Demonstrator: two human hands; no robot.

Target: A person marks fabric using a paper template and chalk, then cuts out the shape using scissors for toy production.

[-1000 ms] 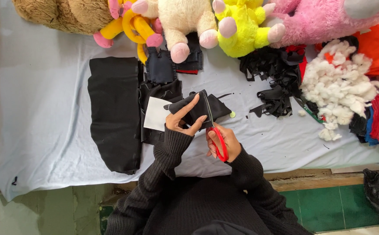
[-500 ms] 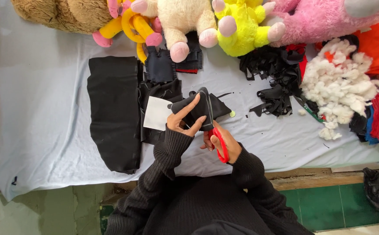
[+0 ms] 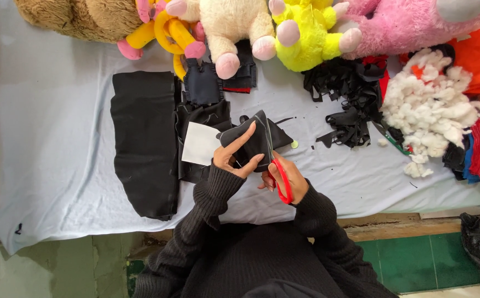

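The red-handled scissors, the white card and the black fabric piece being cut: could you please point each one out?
Red-handled scissors [image 3: 282,185], head view, on the red handle.
White card [image 3: 198,144], head view, on its middle.
Black fabric piece [image 3: 253,142], head view, on its folded middle.

The left hand [image 3: 233,158] grips a black fabric piece [image 3: 251,140] while the right hand [image 3: 287,179] works red-handled scissors [image 3: 280,179] into it.

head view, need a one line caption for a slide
Left hand holds a black fabric piece while right hand cuts it with red-handled scissors.
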